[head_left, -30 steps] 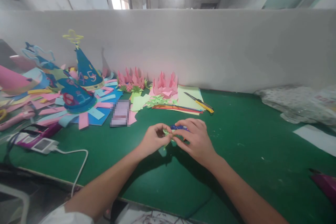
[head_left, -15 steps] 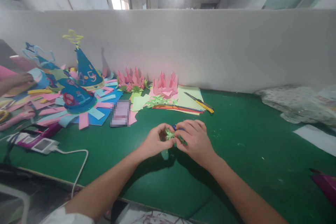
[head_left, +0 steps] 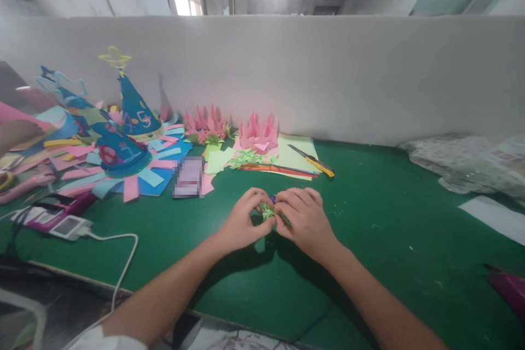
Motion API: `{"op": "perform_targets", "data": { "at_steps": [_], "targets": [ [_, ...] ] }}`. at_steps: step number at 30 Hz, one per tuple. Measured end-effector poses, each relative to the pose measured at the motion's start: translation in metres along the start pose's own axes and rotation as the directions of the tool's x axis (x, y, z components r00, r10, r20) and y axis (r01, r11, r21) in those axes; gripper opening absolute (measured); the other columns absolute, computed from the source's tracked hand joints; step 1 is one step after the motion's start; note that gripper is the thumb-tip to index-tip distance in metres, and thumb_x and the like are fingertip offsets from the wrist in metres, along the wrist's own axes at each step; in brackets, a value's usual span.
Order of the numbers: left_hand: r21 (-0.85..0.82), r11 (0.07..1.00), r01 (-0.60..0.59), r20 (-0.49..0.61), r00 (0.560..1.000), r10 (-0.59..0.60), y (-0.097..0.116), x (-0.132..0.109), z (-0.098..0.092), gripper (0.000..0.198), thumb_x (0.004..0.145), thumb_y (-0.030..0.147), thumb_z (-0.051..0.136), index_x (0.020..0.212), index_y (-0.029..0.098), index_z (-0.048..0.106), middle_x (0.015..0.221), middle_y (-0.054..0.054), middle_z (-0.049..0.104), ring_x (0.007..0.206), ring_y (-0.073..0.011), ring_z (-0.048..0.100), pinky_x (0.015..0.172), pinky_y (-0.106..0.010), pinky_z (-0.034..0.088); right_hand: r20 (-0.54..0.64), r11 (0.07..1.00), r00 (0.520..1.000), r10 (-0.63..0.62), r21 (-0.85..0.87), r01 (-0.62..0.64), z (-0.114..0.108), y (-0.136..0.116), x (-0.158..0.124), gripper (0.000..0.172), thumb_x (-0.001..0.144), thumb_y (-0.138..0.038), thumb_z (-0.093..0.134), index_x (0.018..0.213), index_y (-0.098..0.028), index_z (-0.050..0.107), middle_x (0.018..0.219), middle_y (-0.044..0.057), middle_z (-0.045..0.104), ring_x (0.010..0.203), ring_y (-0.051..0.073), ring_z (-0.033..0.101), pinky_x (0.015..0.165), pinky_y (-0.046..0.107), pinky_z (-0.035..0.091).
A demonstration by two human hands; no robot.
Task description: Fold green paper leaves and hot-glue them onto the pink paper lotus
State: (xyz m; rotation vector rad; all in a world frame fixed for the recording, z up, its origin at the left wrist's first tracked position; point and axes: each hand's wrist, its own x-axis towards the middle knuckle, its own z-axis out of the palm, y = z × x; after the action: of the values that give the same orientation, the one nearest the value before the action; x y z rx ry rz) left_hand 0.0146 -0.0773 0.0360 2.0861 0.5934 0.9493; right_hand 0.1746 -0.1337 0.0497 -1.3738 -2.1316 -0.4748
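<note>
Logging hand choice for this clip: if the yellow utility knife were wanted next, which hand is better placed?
Probably the right hand: it is nearer the yellow utility knife, which lies ahead of it, handle end to the right. The left hand is farther off. Both are at the green paper piece.

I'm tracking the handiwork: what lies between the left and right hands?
In the head view, green paper and part of a blue object show between left hand and right hand.

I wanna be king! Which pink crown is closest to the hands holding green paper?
The pink crown on the right; the other crown sits farther left, nearer the blue hats.
</note>
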Motion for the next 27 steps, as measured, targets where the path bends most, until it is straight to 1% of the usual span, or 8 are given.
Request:
{"op": "perform_targets", "data": {
  "at_steps": [7,10,12,14,16,18,22,27],
  "targets": [
    [0.020,0.999,-0.043,-0.017,0.999,0.044,-0.003,-0.001,0.002,0.012,0.072,0.012,0.055,0.083,0.017,0.054,0.091,-0.005,0.051,0.086,-0.0145,0.052,0.079,-0.027,0.044,0.043,0.998,0.998,0.044,0.049,-0.046,0.000,0.002,-0.003,0.003,0.076,-0.019,0.055,0.077,-0.021,0.057,0.089,0.001,0.062,0.090,0.017,0.051,0.084,0.035,0.026],
    [0.000,1.000,-0.026,-0.019,0.999,0.026,-0.005,-0.002,0.002,0.010,0.072,0.013,0.056,0.081,0.017,0.054,0.090,-0.004,0.052,0.084,-0.0140,0.052,0.079,-0.027,0.044,0.059,0.996,0.996,0.067,0.059,-0.070,0.001,0.002,-0.004,0.002,0.076,-0.021,0.056,0.075,-0.021,0.058,0.088,0.001,0.060,0.090,0.017,0.050,0.083,0.035,0.025],
    [-0.080,0.996,0.031,0.002,1.000,-0.031,-0.007,-0.002,0.003,0.006,0.073,0.016,0.056,0.078,0.017,0.054,0.084,-0.003,0.054,0.079,-0.0129,0.052,0.075,-0.026,0.044,0.044,0.993,0.995,0.085,0.077,-0.088,0.000,0.001,-0.003,0.003,0.076,-0.021,0.056,0.074,-0.021,0.058,0.088,0.001,0.060,0.090,0.018,0.050,0.084,0.036,0.025],
    [-0.223,0.965,0.137,0.037,0.991,-0.132,-0.009,-0.002,0.003,0.007,0.075,0.021,0.057,0.077,0.017,0.052,0.078,-0.001,0.054,0.072,-0.0110,0.052,0.069,-0.023,0.044,0.023,0.987,0.994,0.111,0.118,-0.113,-0.003,0.000,-0.002,0.004,0.076,-0.021,0.055,0.074,-0.022,0.059,0.088,0.001,0.060,0.090,0.018,0.051,0.085,0.036,0.026],
    [-0.367,0.895,0.255,0.075,0.967,-0.245,-0.010,-0.001,0.003,0.016,0.074,0.029,0.060,0.079,0.016,0.051,0.074,0.000,0.053,0.064,-0.0088,0.050,0.062,-0.021,0.043,0.022,0.974,0.990,0.137,0.181,-0.139,-0.006,0.000,-0.001,0.005,0.077,-0.022,0.054,0.077,-0.022,0.060,0.091,0.002,0.060,0.091,0.018,0.051,0.085,0.036,0.027],
    [-0.469,0.820,0.327,0.104,0.943,-0.317,-0.009,0.001,0.001,0.025,0.071,0.035,0.065,0.079,0.016,0.050,0.068,0.003,0.050,0.058,-0.0069,0.048,0.058,-0.020,0.041,0.040,0.956,0.987,0.156,0.244,-0.161,-0.009,0.001,-0.001,0.008,0.077,-0.024,0.055,0.082,-0.023,0.061,0.095,0.002,0.059,0.092,0.019,0.051,0.086,0.037,0.028],
    [-0.565,0.739,0.368,0.145,0.925,-0.350,-0.006,0.005,-0.004,0.033,0.065,0.039,0.070,0.077,0.016,0.050,0.062,0.005,0.047,0.053,-0.0054,0.046,0.055,-0.019,0.039,0.044,0.926,0.982,0.183,0.328,-0.188,-0.010,0.003,-0.001,0.012,0.078,-0.027,0.056,0.088,-0.024,0.061,0.095,0.004,0.059,0.091,0.020,0.052,0.084,0.037,0.033],
    [-0.592,0.696,0.406,0.176,0.908,-0.380,-0.004,0.005,-0.007,0.035,0.062,0.038,0.073,0.077,0.015,0.051,0.061,0.005,0.050,0.053,-0.0057,0.049,0.054,-0.019,0.039,0.025,0.881,0.979,0.202,0.432,-0.193,-0.008,0.006,-0.002,0.013,0.080,-0.027,0.056,0.091,-0.023,0.063,0.089,0.004,0.060,0.088,0.019,0.054,0.079,0.035,0.040]
  ]
}}
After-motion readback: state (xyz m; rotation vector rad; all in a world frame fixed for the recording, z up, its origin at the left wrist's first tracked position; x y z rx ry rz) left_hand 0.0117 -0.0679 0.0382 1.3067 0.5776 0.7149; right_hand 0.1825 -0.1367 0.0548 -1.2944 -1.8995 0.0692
